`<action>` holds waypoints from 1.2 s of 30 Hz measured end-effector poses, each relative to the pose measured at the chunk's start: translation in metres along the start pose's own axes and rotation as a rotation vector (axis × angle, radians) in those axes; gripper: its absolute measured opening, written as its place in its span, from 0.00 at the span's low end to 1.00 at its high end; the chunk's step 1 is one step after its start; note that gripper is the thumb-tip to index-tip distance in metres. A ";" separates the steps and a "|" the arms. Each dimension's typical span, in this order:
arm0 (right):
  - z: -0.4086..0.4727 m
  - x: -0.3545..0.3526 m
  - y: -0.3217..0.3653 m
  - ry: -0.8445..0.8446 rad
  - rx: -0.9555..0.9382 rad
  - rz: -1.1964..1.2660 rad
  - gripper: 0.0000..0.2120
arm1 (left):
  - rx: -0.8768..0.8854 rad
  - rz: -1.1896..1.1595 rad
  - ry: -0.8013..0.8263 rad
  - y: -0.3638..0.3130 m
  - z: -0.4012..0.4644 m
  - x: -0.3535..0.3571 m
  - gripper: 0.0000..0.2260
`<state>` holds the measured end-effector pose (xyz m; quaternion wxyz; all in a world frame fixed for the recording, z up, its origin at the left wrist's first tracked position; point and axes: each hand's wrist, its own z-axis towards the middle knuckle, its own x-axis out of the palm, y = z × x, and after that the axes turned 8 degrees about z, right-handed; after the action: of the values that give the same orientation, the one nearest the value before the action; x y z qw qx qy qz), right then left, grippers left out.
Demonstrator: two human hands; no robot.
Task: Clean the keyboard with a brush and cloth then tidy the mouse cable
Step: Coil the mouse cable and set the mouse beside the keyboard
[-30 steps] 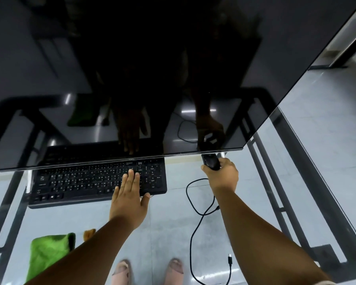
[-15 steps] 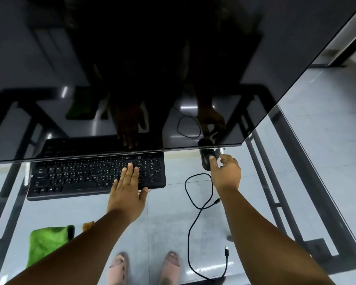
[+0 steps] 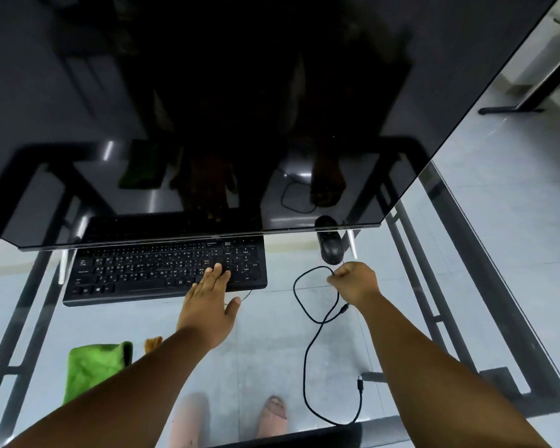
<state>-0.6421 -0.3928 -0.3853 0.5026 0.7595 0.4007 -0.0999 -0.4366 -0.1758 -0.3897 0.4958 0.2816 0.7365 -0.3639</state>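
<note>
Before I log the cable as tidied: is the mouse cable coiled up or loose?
Loose. The mouse cable sprawls in one open loop across the glass desk, its plug end free; the right hand pinches it.

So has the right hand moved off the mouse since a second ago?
Yes. The right hand has come back toward the person, off the mouse under the monitor edge, and now pinches the cable.

Glass table [image 3: 440,286], black keyboard [image 3: 162,270], mouse [image 3: 330,248], looping cable [image 3: 314,321], green cloth [image 3: 94,367], monitor [image 3: 207,108]

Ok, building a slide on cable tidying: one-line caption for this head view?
Right hand pinches the mouse cable near the mouse; left hand rests flat on the keyboard.
</note>
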 end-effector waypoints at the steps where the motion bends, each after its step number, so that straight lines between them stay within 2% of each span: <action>1: 0.000 -0.001 0.002 0.001 0.002 0.102 0.04 | 0.009 -0.030 -0.014 0.001 -0.001 -0.001 0.26; 4: -0.007 -0.003 0.014 0.068 -0.036 0.371 0.06 | 0.022 -0.168 -0.064 0.003 -0.006 -0.008 0.21; 8: -0.024 0.000 0.037 0.183 -0.159 0.436 0.06 | 0.000 -0.395 -0.097 0.002 -0.011 -0.016 0.12; 11: -0.036 -0.001 0.054 0.286 -0.253 0.436 0.07 | -0.113 -0.671 -0.072 -0.006 -0.010 -0.026 0.16; 14: -0.047 -0.003 0.071 0.347 -0.312 0.433 0.07 | -0.127 -0.975 0.111 -0.024 -0.008 -0.046 0.24; 15: -0.052 -0.002 0.079 0.349 -0.330 0.440 0.07 | -0.085 -0.987 0.183 -0.028 -0.009 -0.054 0.23; 18: -0.069 -0.001 0.101 0.319 -0.381 0.428 0.08 | 0.056 -0.986 0.357 -0.035 -0.009 -0.068 0.05; 19: -0.073 -0.001 0.107 0.310 -0.389 0.423 0.08 | 0.084 -0.992 0.393 -0.037 -0.011 -0.072 0.04; 21: -0.079 0.000 0.116 0.280 -0.397 0.438 0.07 | 0.099 -1.031 0.431 -0.038 -0.014 -0.081 0.07; 24: -0.076 0.001 0.123 0.169 -0.414 0.458 0.05 | 0.076 -1.218 0.445 -0.029 -0.017 -0.091 0.12; 28: -0.068 0.006 0.125 0.004 -0.378 0.472 0.04 | -0.019 -1.260 0.544 -0.002 -0.026 -0.109 0.17; 31: -0.064 0.017 0.125 0.033 -0.309 0.502 0.03 | 0.031 -1.351 0.668 0.015 -0.032 -0.127 0.18; 33: -0.065 0.029 0.124 0.035 -0.357 0.360 0.03 | 0.077 -1.518 0.715 0.024 -0.034 -0.139 0.16; 36: -0.069 0.046 0.123 0.141 -0.417 0.243 0.04 | 0.073 -1.795 0.594 0.030 -0.035 -0.158 0.14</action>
<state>-0.5420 -0.3323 -0.2940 0.6277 0.6869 0.3526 0.0993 -0.3769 -0.1384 -0.2414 -0.1865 -0.2938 0.7622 -0.5458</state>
